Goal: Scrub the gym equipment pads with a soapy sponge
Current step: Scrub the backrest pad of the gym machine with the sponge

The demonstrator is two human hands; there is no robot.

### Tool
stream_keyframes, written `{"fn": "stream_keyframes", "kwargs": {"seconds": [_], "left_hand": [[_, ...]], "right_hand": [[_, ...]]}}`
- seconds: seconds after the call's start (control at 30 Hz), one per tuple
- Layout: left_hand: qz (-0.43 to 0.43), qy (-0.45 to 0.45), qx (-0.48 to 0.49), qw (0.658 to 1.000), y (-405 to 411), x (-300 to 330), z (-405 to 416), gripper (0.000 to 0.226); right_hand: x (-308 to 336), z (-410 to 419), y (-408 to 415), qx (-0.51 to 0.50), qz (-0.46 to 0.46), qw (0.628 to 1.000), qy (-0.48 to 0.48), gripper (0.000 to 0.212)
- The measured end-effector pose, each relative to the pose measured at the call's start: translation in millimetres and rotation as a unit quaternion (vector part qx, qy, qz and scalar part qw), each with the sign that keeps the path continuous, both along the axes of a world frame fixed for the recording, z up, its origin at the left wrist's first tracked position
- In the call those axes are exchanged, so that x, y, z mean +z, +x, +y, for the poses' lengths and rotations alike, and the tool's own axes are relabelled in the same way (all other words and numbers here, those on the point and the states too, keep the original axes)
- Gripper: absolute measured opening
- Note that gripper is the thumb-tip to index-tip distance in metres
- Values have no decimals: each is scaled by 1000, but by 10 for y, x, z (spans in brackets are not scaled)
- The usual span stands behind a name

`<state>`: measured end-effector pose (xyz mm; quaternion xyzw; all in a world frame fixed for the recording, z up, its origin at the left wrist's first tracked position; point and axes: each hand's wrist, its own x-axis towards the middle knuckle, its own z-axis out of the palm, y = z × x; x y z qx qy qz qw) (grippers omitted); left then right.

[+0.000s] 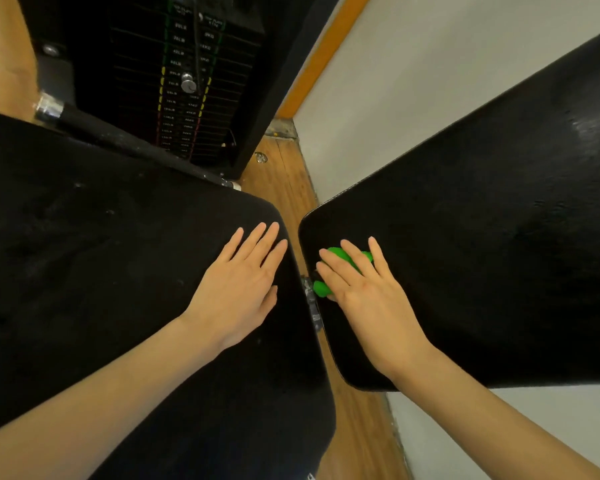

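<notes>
Two black gym pads fill the view: a wide seat pad point(101, 254) on the left and a long back pad point(482, 237) on the right, with a narrow gap between them. My left hand point(238, 285) rests flat on the seat pad near its right edge, fingers straight. My right hand point(364, 289) presses a green sponge point(340, 261) against the lower left corner of the back pad, fingers stretched over it. Most of the sponge is hidden under my fingers and palm.
A black weight stack point(184, 84) with a metal selector pin stands behind the seat pad. A black bar with a chrome end point(49, 107) runs along the seat's far edge. Wooden floor point(281, 178) shows in the gap; a white wall point(413, 81) lies behind the back pad.
</notes>
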<state>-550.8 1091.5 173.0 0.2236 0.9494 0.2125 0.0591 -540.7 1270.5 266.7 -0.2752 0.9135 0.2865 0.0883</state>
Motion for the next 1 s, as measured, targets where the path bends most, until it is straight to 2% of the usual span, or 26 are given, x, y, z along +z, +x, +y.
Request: {"fn": "stream_keyframes", "kwargs": {"seconds": [0.23, 0.5, 0.6, 0.73, 0.87, 1.0], "left_hand": [[24, -29, -77, 996, 280, 469, -50, 65], [66, -45, -166, 983, 524, 1105, -23, 66], [80, -41, -193, 977, 665, 1343, 49, 65], [83, -90, -240, 963, 936, 1662, 192, 64], [91, -108, -286, 948, 1266, 1890, 434, 67], [121, -79, -331, 933, 1684, 2030, 762, 75]], "right_hand": [[168, 74, 440, -84, 92, 986, -114, 61], [470, 60, 1081, -198, 102, 955, -193, 62], [697, 62, 1362, -247, 109, 942, -198, 62], [928, 147, 1780, -285, 153, 924, -203, 55], [1151, 227, 2275, -337, 174, 905, -192, 64], [1344, 405, 2806, -403, 173, 881, -177, 70]]}}
